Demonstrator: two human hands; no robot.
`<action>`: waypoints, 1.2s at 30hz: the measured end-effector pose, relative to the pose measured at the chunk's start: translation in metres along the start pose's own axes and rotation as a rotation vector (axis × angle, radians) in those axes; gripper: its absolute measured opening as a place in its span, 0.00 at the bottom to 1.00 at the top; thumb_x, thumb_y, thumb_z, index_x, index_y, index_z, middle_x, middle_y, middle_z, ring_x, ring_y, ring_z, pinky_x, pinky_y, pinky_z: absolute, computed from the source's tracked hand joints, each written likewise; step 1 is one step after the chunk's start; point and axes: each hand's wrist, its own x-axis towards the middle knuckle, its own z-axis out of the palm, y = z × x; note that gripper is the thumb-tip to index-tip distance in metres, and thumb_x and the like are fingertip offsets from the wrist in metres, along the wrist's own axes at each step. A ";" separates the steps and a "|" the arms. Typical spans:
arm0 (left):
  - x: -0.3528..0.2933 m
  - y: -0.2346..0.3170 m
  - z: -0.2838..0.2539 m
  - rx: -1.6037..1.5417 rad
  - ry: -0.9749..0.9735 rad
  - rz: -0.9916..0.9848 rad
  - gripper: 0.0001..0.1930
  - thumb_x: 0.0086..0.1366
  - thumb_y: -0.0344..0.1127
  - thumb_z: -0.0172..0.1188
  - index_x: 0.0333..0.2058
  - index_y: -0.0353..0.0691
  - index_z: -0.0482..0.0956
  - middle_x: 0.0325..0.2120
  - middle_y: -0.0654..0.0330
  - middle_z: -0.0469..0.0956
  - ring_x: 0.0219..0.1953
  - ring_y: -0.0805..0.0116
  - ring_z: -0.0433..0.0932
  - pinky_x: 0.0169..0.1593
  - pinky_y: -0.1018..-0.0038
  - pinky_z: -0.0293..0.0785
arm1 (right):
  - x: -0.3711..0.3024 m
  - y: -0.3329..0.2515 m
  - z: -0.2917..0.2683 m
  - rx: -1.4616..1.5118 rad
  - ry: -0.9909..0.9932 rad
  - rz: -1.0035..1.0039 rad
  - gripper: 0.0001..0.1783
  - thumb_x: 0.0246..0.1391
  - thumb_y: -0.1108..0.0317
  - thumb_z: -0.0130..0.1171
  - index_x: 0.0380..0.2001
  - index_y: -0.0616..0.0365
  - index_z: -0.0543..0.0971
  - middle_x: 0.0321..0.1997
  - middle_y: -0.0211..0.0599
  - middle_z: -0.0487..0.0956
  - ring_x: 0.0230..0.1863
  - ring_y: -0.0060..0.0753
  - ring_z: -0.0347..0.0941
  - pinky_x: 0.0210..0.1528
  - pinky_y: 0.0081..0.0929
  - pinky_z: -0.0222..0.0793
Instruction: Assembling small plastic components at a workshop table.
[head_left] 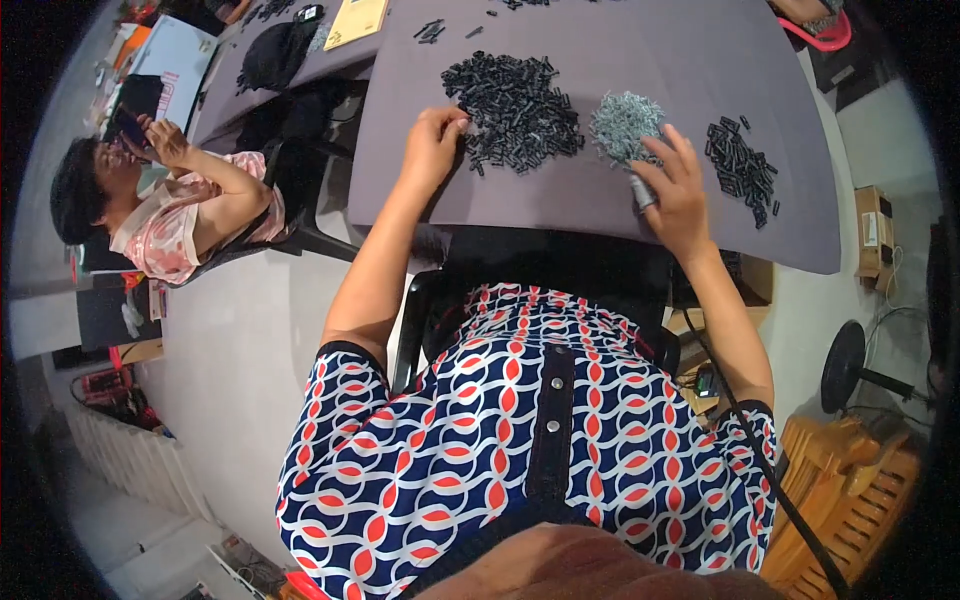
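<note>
At the left edge of a large heap of small black tube-like parts point(520, 110), my left hand point(432, 145) is closed in a pinch. Whatever sits between its fingertips is too small to make out. My right hand point(682, 190) hovers at the lower right of a pile of small silvery metal pieces point(625, 122), fingers apart and curved. A grey covering point(642, 190) wraps what looks like its thumb. Further right lies a smaller heap of black parts point(740, 165). All these piles rest on a grey-purple cloth-covered table point(620, 50).
On the left, a seated person point(180, 200) holds a dark phone-like object up. A second table there carries a black bag point(275, 58) and a yellow sheet point(356, 22). A wooden chair point(840, 490) and a black fan point(845, 365) stand at the right.
</note>
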 end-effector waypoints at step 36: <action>-0.077 0.109 0.050 -0.960 -0.142 -0.292 0.04 0.70 0.32 0.52 0.41 0.40 0.72 0.22 0.70 0.71 0.21 0.83 0.66 0.23 0.85 0.61 | 0.044 -0.072 0.036 1.016 -0.331 0.470 0.10 0.51 0.76 0.60 0.39 0.63 0.78 0.31 0.34 0.82 0.32 0.21 0.78 0.35 0.22 0.74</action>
